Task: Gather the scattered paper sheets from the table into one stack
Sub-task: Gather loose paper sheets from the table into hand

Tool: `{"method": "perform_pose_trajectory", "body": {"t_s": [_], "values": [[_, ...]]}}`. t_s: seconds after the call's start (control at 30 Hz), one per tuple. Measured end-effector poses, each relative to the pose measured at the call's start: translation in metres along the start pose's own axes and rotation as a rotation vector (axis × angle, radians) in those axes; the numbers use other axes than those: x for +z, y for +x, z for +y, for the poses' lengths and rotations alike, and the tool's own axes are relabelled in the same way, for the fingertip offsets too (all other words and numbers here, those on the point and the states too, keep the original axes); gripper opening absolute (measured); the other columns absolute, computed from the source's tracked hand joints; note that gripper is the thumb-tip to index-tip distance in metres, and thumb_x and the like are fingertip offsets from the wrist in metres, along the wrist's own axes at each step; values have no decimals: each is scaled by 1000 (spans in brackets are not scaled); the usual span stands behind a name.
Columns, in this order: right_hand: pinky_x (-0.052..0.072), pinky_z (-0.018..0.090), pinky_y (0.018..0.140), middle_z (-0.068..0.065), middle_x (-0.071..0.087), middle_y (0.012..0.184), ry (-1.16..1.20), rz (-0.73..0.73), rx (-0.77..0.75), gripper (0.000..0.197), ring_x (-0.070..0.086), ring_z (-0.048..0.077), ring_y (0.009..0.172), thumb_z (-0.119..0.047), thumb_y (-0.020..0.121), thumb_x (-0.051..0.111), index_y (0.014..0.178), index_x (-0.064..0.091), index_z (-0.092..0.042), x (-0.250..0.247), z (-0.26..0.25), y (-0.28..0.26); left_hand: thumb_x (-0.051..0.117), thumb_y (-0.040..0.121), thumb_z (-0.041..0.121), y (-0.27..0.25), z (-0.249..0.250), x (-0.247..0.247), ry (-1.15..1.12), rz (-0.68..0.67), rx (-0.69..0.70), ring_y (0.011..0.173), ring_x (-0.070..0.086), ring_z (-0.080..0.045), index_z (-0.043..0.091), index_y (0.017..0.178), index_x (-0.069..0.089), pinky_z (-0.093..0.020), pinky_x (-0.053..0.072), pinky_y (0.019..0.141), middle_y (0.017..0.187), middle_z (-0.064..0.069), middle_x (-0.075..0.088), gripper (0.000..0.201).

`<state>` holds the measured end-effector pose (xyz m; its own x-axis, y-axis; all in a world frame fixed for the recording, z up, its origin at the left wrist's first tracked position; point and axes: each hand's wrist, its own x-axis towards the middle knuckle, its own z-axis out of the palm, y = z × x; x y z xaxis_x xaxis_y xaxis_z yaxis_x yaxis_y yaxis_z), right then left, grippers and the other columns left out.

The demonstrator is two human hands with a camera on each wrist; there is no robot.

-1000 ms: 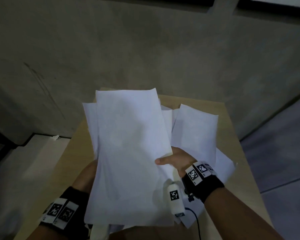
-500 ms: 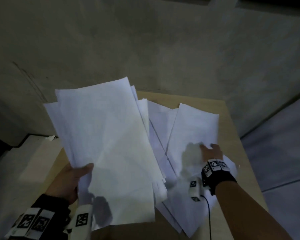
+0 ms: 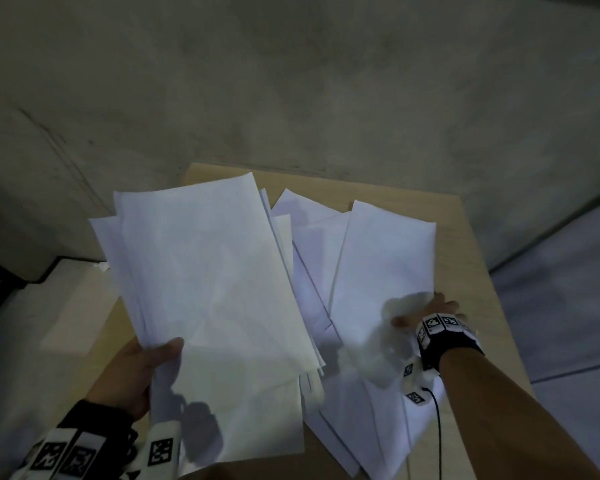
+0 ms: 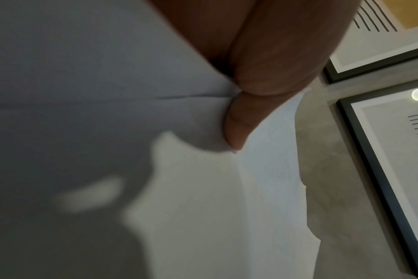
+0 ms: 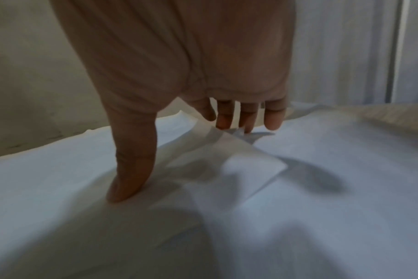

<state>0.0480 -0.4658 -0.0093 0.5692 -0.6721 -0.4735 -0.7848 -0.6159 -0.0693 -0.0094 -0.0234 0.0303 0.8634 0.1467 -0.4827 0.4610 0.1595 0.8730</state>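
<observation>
My left hand (image 3: 142, 368) holds a fanned stack of white paper sheets (image 3: 208, 292) above the table's left side, thumb (image 4: 236, 128) pressed on top of the stack (image 4: 203, 188). More white sheets (image 3: 378, 271) lie overlapping on the wooden table (image 3: 465, 244) to the right. My right hand (image 3: 426, 313) reaches onto these loose sheets (image 5: 298, 188) with its fingers (image 5: 246, 117) fairly straight and touching the paper, thumb (image 5: 129, 169) pressing down. A corner of one sheet (image 5: 251, 169) is lifted beneath the palm.
The small wooden table stands against a grey concrete wall (image 3: 291, 81). Its right edge (image 3: 499, 323) drops to a pale floor (image 3: 568, 289). A black cable (image 3: 439, 431) runs from my right wristband. Framed pictures (image 4: 394, 151) show in the left wrist view.
My right hand let go of the held stack and moved right onto the loose sheets on the table. My left hand keeps the stack, shifted to the left.
</observation>
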Motion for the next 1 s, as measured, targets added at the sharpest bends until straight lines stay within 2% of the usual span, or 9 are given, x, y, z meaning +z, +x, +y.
{"method": "perform_pose_trajectory", "body": {"t_s": [0.17,0.23,0.33,0.4,0.53,0.7,0.77,0.87,1.0], "values": [[48,40,79,9,50,122,57,-38,-49,103,55,34,112,-63,41,77,128,43,-19,4,5,7,51,88,-7,-3,-2,5,-10,-15,-10,58,71,-23,4,94,64,-29,55,47,71,-7,76,18],[52,35,79,9,62,113,162,-54,-113,85,62,29,102,-50,53,80,123,50,-13,3,7,6,50,88,-8,-4,-2,6,-29,-40,-5,58,72,-21,4,95,63,-27,56,47,69,-4,76,19],[49,35,94,12,59,130,263,-78,-121,57,58,30,114,-22,75,75,127,55,-9,-6,6,5,50,88,-9,-4,-1,7,-27,-46,8,55,71,-16,6,91,63,-23,54,45,65,0,76,20],[47,33,98,10,55,135,302,-26,-118,53,56,32,115,-26,78,72,127,56,-13,-13,8,6,50,88,-9,-2,-2,5,-33,-42,10,56,70,-14,8,90,63,-22,54,46,68,1,76,21],[51,33,73,15,66,105,848,40,-165,41,62,29,77,-28,79,70,110,62,-3,-47,8,-8,51,89,-7,4,-6,7,-28,6,0,70,66,-28,1,100,62,-32,53,61,81,-5,74,18],[52,13,49,-8,68,93,1501,-120,-379,44,68,-6,64,-18,82,68,123,56,-8,-95,-2,-52,51,89,-7,4,-3,25,-29,-38,-29,70,64,-28,-3,109,58,-33,51,61,92,-18,69,21],[58,24,60,-4,75,99,1641,-269,-458,46,73,7,82,-15,81,68,125,56,-10,-100,-6,-75,50,89,-9,1,1,36,-65,-87,-40,71,67,-28,-4,111,58,-35,55,60,91,-16,72,24],[56,24,60,0,76,97,1527,-303,-446,33,72,15,75,-13,85,64,118,59,-12,-84,-12,-103,56,85,-7,-4,10,55,-133,-186,-46,85,66,-35,-3,116,59,-45,54,81,105,-21,70,31],[57,24,62,8,71,105,1347,-265,-457,29,69,22,84,-1,79,69,106,66,-9,-37,-15,-132,53,88,-2,-8,23,73,-237,-325,-75,76,72,-30,5,110,63,-39,60,67,87,-14,76,25]]}}
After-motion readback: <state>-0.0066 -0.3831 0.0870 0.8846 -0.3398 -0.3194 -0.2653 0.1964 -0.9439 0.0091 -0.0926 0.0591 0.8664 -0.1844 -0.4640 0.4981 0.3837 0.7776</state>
